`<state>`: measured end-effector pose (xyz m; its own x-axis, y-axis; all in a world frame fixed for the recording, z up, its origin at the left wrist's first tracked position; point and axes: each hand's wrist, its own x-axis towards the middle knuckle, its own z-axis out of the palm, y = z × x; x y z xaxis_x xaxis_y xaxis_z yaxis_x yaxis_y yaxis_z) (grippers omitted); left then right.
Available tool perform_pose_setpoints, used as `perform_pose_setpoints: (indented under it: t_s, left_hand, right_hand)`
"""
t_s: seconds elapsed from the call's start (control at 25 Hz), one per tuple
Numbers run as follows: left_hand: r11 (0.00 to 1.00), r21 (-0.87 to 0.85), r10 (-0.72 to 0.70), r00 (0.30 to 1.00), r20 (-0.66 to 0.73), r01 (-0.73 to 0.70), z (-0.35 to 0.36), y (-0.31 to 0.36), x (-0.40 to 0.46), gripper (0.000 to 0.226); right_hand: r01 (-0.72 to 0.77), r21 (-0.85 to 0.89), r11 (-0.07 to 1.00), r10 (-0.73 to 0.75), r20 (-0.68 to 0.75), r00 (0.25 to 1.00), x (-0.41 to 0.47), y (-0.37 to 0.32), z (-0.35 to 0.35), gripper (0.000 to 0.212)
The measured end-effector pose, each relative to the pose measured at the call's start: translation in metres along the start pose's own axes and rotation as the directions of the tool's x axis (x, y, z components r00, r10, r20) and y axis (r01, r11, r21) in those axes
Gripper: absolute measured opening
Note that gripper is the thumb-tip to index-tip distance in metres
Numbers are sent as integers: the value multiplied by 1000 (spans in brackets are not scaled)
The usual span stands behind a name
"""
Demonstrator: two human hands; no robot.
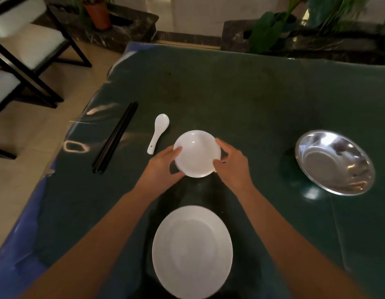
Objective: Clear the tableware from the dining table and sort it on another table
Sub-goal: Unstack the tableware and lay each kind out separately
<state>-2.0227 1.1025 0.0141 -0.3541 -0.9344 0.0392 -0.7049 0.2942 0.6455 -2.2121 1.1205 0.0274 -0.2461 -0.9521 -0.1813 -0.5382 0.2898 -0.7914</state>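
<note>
Tableware sits spread on the dark green table (pixel 241 93), and the small white bowl (pixel 197 153) at its middle is the piece in hand. 2 hands bracket it: the left hand (pixel 163 164) cups its left rim, the right hand (pixel 231 161) its right rim, fingers curled on the edge. Whether it rests on the cloth or hangs just above, I cannot tell. Directly toward the person lies the white plate (pixel 192 251); stacking would mean drawing the bowl straight back. Left lie the white spoon (pixel 158 132) and black chopsticks (pixel 115 138), both angled away; the steel basin (pixel 335 161) sits well right.
</note>
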Motion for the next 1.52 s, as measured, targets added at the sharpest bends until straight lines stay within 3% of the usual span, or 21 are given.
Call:
perform_pose_setpoints:
  t_s: [0.28, 0.6, 0.72, 0.84, 0.96, 1.04, 1.16, 1.24, 1.32, 1.52]
  left_hand:
    - [999, 23, -35, 999, 36, 34, 18, -37, 61, 65]
    - [998, -14, -63, 992, 109, 65, 19, -43, 67, 78]
    - [998, 23, -53, 990, 132, 51, 14, -37, 50, 89]
    - [995, 95, -27, 999, 31, 24, 9, -30, 3, 66]
    - [987, 31, -156, 987, 44, 155, 14, -27, -63, 58]
    - [971, 35, -237, 968, 84, 235, 20, -23, -105, 60]
    - [969, 126, -227, 967, 117, 212, 30, -16, -155, 63]
    - [968, 163, -215, 962, 169, 188, 37, -9, -178, 65]
    - [968, 119, -241, 952, 190, 222, 41, -5, -192, 65]
    - [936, -34, -346, 933, 100, 350, 43, 5, -193, 58]
  right_hand:
    - [-5, -46, 999, 5, -11, 1000, 69, 11, 24, 54]
    - [3, -36, 999, -2, 14, 1000, 76, 19, 26, 53]
    - [114, -154, 982, -110, 31, 993, 54, 26, 21, 53]
    - [214, -318, 924, -195, 89, 977, 7, 45, 14, 52]
    - [198, -368, 909, -151, 151, 977, -58, 64, 6, 51]
    - [282, -487, 826, -240, 147, 959, -101, 73, 5, 48]
    - [352, -580, 735, -286, 204, 936, -151, 77, 9, 49]
    - [311, -524, 793, -211, 244, 947, -173, 80, 15, 49]
    - [171, -406, 898, -74, 244, 967, -186, 88, 23, 47]
    - [-101, -152, 983, 119, 115, 986, -194, 89, 34, 46]
